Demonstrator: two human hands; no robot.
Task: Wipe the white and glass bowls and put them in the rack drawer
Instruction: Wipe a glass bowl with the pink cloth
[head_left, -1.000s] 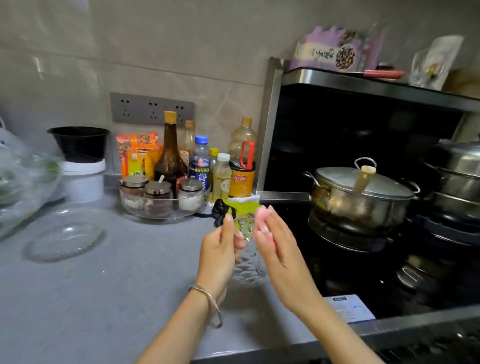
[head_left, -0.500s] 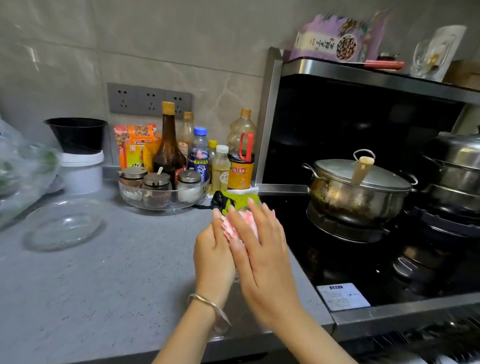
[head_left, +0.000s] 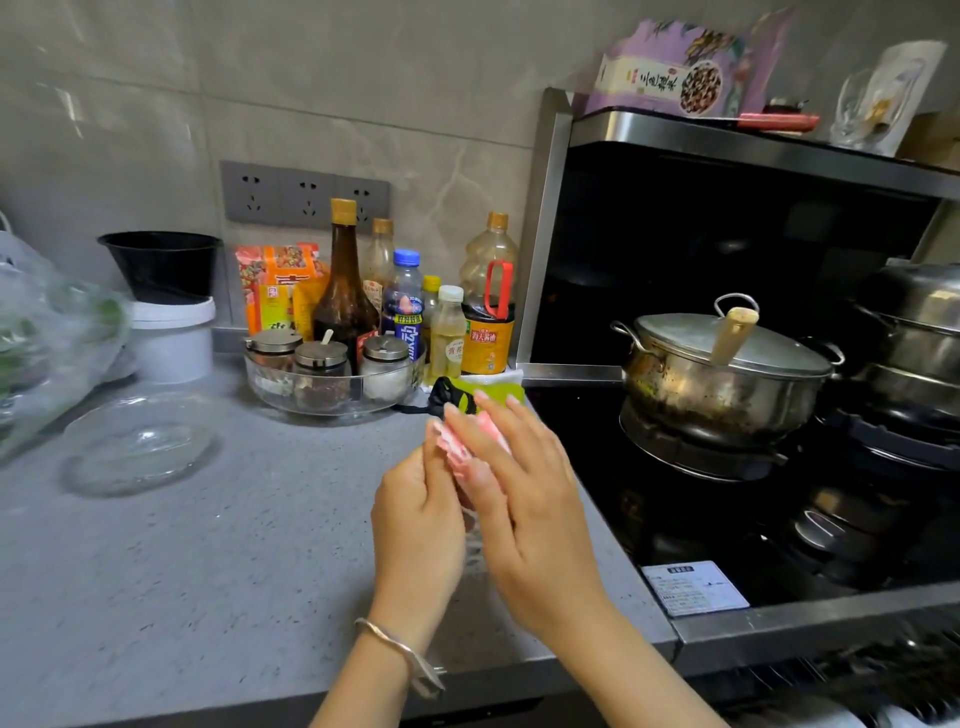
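At the far left of the grey counter (head_left: 218, 561) lies a clear plastic bag (head_left: 52, 338) with something green inside. Just right of it a black bowl (head_left: 161, 265) sits on top of a white tub (head_left: 174, 345) against the wall. In front of them a shallow glass dish (head_left: 137, 441) rests flat on the counter, well apart from your hands. Further right, a round glass tray (head_left: 332, 397) holds three lidded spice jars, with a row of sauce bottles (head_left: 343, 296) and orange packets behind it, below the wall sockets (head_left: 306, 195).

Your left hand (head_left: 418, 525), a silver bracelet (head_left: 400, 649) on its wrist, is up above the front of the counter with its back toward you. It is clasped round the glass bowl (head_left: 474, 548); its fingers go out of sight behind the bowl. Only a sliver of faceted glass shows between your two hands, so the bowl's tilt cannot be told. Your right hand (head_left: 530, 519) lies against the bowl's other side. Its fingers (head_left: 491, 421) are straight and close together, pressing a pink cloth (head_left: 457, 449) onto the glass near the rim, not curled round anything.

Just beyond your fingertips a yellow-green sponge (head_left: 493, 389) lies at the counter's back corner. To the right is the black stove (head_left: 597, 467), where a steel pot (head_left: 722, 379) stands with its lid on, a wooden handle resting on the lid. Stacked steel steamers (head_left: 914, 332) stand at the far right. On the steel shelf (head_left: 753, 145) above lies a purple packet (head_left: 670, 78).
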